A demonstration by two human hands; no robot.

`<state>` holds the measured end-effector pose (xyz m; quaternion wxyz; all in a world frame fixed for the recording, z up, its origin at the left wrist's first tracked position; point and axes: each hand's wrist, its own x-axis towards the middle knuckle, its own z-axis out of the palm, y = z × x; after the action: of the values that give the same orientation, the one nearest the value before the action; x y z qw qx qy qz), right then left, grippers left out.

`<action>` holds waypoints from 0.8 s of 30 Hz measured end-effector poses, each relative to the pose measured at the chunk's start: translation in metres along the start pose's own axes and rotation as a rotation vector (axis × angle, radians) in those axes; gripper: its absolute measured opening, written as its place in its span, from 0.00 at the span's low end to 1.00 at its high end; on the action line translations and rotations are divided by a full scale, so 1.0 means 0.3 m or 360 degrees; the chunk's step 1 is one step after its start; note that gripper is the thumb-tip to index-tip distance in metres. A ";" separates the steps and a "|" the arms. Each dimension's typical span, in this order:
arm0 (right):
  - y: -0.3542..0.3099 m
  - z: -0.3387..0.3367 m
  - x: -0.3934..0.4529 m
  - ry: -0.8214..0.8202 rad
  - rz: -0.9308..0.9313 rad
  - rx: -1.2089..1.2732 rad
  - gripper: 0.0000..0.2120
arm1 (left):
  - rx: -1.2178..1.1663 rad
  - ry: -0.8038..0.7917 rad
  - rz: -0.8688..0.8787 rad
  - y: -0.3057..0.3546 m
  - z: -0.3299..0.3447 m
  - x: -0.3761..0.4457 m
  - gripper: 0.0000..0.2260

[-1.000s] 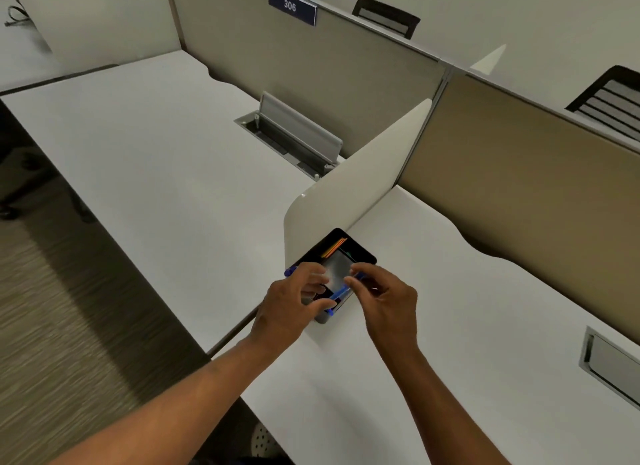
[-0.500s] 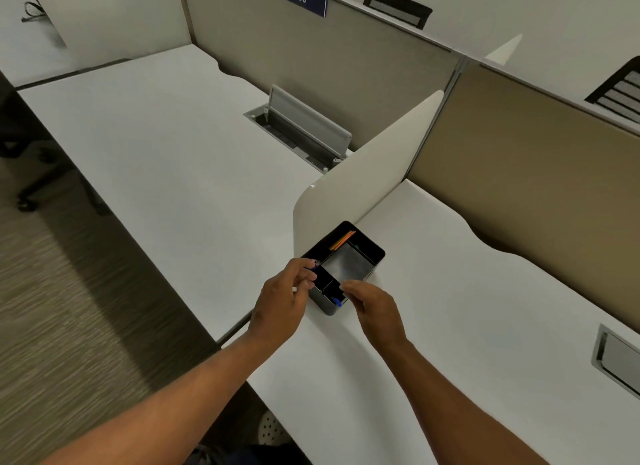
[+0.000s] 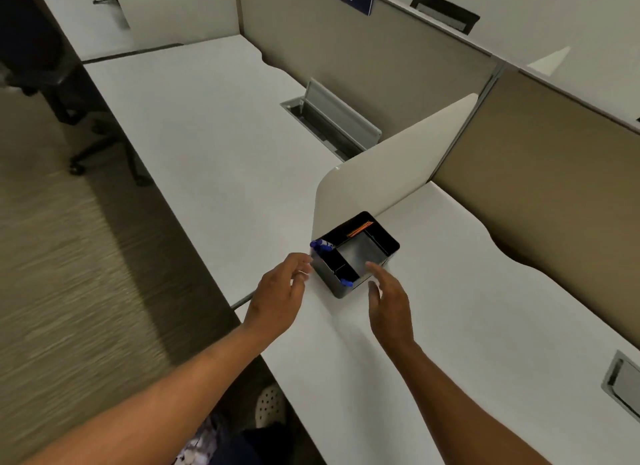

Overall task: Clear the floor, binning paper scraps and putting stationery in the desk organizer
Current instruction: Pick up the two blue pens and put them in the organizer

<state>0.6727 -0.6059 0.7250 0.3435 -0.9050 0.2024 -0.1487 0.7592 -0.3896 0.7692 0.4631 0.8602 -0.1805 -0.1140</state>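
Observation:
A black desk organizer [image 3: 384, 246] stands on the white desk [image 3: 450, 308] against the foot of a white divider panel. Blue pens [image 3: 320, 245] stick out of its near-left compartment, and another blue tip [image 3: 346, 283] shows at its front corner. Orange pencils [image 3: 360, 229] lie in the back compartment. My left hand [image 3: 280, 294] hovers just left of the organizer, fingers apart, holding nothing. My right hand [image 3: 388, 298] hovers at the organizer's front right, fingers spread and empty.
A white divider panel [image 3: 391, 173] rises behind the organizer. A cable tray with a raised lid [image 3: 332, 118] sits in the neighbouring desk. Tan partition walls [image 3: 536, 173] close the back. Carpeted floor [image 3: 69, 256] lies left, with an office chair base [image 3: 86, 142].
Both hands have let go of the blue pens, which now sit in the organizer, and have drawn back towards me. The view has shifted slightly.

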 end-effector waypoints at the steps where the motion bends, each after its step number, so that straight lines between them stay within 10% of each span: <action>1: -0.021 -0.005 -0.021 0.0054 -0.0043 0.0039 0.20 | 0.0014 0.0041 0.0003 -0.002 0.002 -0.031 0.14; 12: -0.354 0.021 -0.264 -0.0274 -0.1088 -0.0335 0.23 | 0.0472 0.0669 0.0129 -0.010 -0.025 -0.472 0.24; 24: -0.643 0.265 -0.779 -0.0710 -0.1681 -0.0405 0.26 | 0.0759 0.1195 -0.0693 -0.256 -0.214 -1.267 0.32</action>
<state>0.5520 -0.3203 0.7690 0.1458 -0.9267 -0.3370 -0.0802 0.4529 -0.1442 0.7507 0.2519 0.9417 0.1616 0.1541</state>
